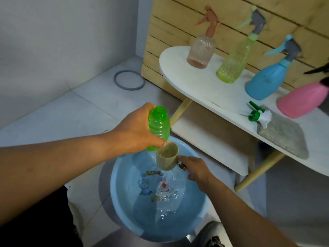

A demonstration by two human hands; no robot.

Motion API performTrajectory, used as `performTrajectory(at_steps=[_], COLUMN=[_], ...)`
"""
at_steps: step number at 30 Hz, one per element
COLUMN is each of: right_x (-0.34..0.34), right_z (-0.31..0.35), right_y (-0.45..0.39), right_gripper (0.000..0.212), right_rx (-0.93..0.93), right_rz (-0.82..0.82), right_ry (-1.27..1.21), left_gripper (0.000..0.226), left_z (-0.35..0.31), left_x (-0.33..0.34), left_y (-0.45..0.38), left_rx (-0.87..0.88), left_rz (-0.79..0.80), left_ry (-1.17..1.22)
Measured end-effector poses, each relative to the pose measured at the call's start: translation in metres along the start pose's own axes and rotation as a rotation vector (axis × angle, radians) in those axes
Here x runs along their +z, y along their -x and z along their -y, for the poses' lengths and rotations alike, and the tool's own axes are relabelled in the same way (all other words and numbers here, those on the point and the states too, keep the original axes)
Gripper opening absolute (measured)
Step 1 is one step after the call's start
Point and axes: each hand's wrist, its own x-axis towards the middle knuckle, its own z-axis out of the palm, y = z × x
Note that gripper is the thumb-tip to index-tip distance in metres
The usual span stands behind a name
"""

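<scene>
My left hand (pixel 137 130) grips a green ribbed plastic bottle (pixel 158 125) with no cap, its open neck pointing up, held over a blue basin. My right hand (pixel 195 171) holds a beige cup (pixel 166 158) by its handle; the cup has water in it and sits just below and right of the bottle's base. The blue basin (pixel 121 189) stands on the floor, filled with water, with a coloured picture on its bottom. A green and white spray head (pixel 258 115) lies on a grey cloth on the white table.
A white oval table (pixel 204 88) at the right carries a peach spray bottle (pixel 201 50), a yellow-green one (pixel 233 66), a blue one (pixel 265 81) and a pink one (pixel 302 100). A grey cloth (pixel 284 138) lies there. A grey ring (pixel 129 80) lies on the tiled floor.
</scene>
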Motion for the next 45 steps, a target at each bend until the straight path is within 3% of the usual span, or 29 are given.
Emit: performTrajectory(at_steps=[5, 14, 21, 33, 45], right_x=[-0.029, -0.062, -0.063, -0.06, -0.056], right_z=[0.049, 0.126, 0.155, 0.156, 0.16], right_y=[0.04, 0.116, 0.152, 0.158, 0.163], right_gripper=[0.037, 0.028, 0.039, 0.049, 0.04], right_rx=[-0.141, -0.42, -0.6, -0.689, -0.759], right_rz=[-0.111, -0.272, -0.405, -0.521, -0.576], right_ry=[-0.051, -0.071, 0.105, 0.299, 0.381], left_gripper=[0.081, 0.08, 0.08, 0.082, 0.085], left_z=[0.003, -0.003, -0.007, -0.009, -0.008], left_x=[-0.005, -0.002, 0.0, 0.001, -0.001], left_y=[0.007, 0.007, 0.004, 0.006, 0.006], left_rx=[0.004, 0.046, 0.082, 0.111, 0.116], left_rz=[-0.015, -0.005, 0.024, 0.027, 0.026], left_ry=[-0.007, -0.034, -0.023, 0.011, 0.004])
